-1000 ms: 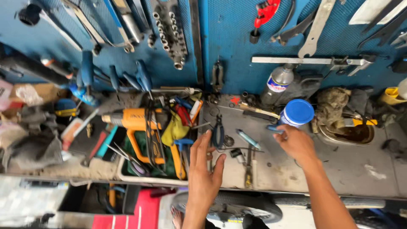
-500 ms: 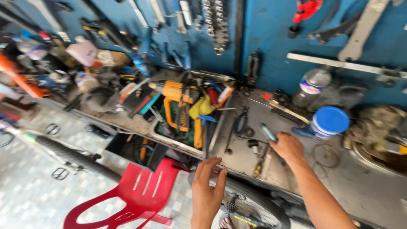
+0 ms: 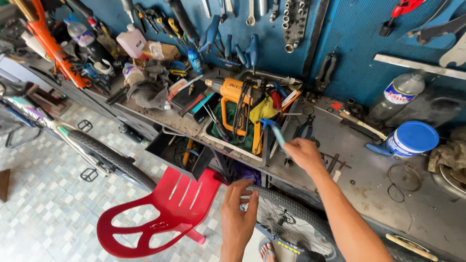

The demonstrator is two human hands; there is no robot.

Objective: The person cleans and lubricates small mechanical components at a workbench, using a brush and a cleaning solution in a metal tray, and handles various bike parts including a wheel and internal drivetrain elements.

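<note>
The right hand [image 3: 303, 154] closes round the lower end of a blue-handled tool [image 3: 275, 132], so that end is hidden and the tool's kind cannot be told. The bicycle wheel [image 3: 291, 218] at bottom centre runs under the workbench [image 3: 369, 179] and off the lower edge — only part of its tyre shows. At the far right, a metal bowl [image 3: 454, 180] is cut by the frame edge. Tools on the blue pegboard [image 3: 349, 39] are cropped at the top — several too small to name.

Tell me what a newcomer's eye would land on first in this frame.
The red plastic chair on the tiled floor at lower left stands out, with the orange power tool in the cluttered bench tray above it. At centre, the right hand holds a blue-handled tool; the left hand hovers over a bicycle tyre.
</note>
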